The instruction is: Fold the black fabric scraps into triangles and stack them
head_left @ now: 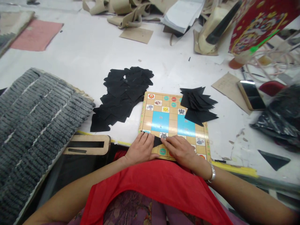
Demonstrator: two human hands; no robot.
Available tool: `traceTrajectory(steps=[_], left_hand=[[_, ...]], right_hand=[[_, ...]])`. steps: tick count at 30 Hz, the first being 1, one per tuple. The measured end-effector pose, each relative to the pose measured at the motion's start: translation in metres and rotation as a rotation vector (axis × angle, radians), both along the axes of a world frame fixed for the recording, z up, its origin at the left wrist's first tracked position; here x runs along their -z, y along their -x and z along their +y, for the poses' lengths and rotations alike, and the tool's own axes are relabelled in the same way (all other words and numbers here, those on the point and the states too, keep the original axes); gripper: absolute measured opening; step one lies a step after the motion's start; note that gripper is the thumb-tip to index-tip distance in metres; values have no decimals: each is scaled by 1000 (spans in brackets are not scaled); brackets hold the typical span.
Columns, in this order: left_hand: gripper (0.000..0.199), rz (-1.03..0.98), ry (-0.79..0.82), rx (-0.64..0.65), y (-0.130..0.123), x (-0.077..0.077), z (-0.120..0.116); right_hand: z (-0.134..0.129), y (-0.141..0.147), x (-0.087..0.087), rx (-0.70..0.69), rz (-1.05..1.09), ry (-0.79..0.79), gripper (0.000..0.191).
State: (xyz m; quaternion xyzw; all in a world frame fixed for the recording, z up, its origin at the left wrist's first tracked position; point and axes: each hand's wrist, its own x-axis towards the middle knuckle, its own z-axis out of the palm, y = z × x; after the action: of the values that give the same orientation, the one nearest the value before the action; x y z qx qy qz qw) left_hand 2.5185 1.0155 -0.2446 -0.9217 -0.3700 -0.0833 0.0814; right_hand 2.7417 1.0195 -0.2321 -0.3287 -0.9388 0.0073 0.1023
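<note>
A small black piece of flat material [157, 141], tapering to a point, lies on the near part of a printed game board [173, 122]. My left hand [142, 146] covers much of it, fingers close together and pressed down on it. At the pointed end, the fingertips of my right hand [180, 149] grip the piece; the thumb side is partly hidden. Fanned out on the board's far right corner is a small stack of pointed black pieces [199, 103]. Left of the board spreads a larger overlapping heap of black pieces [124, 93].
Bundles of grey ribbed strips [39, 115] fill the left. A phone [252, 95] rests on cardboard at right, near a black plastic bag [278, 118]. One loose black triangle [274, 159] lies near the right table edge. Papers [182, 14] and beige straps [126, 15] stand behind.
</note>
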Motion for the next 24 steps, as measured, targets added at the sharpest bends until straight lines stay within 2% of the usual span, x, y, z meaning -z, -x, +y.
traceTrajectory(steps=[18,20,24], left_hand=[[68,23,110,36,-18,1,-4],[69,30,106,38,-18,0,-4],[70,4,95,42,-18,0,-4]], right_hand=[[-8,-14,3,25,20,24,31],[-10,-17,5,73,76,61,30],[-15,-17,7,265,254,117,29]])
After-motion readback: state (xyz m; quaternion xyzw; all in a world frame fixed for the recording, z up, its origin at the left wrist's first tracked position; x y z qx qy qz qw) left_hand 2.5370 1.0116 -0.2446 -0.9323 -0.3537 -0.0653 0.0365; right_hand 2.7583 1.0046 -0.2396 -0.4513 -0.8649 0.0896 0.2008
